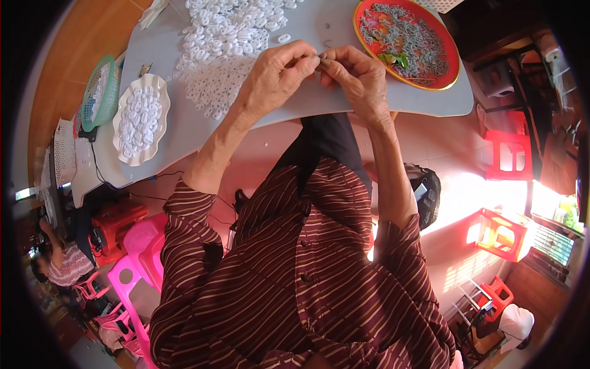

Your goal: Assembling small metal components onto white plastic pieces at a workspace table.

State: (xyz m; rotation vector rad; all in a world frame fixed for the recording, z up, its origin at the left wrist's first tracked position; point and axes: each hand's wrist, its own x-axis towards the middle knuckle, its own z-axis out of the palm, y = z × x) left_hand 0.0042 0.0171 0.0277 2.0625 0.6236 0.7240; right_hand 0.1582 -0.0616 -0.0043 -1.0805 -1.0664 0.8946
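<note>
My left hand (278, 72) and right hand (355, 72) meet over the table's (172, 132) near edge, pinching one small dark piece (322, 59) together, beside the heap of white rings (224, 43).

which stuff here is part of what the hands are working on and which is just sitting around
In use: left hand, right hand, small part pinched between them, white ring pile, red tray.
Lying about: green basket, white dish, red stools.

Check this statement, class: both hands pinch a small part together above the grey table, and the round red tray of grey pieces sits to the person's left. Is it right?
Wrong side. The head view shows the round red tray to the person's right, while both hands, left hand and right hand, pinch a small part above the grey table.
</note>
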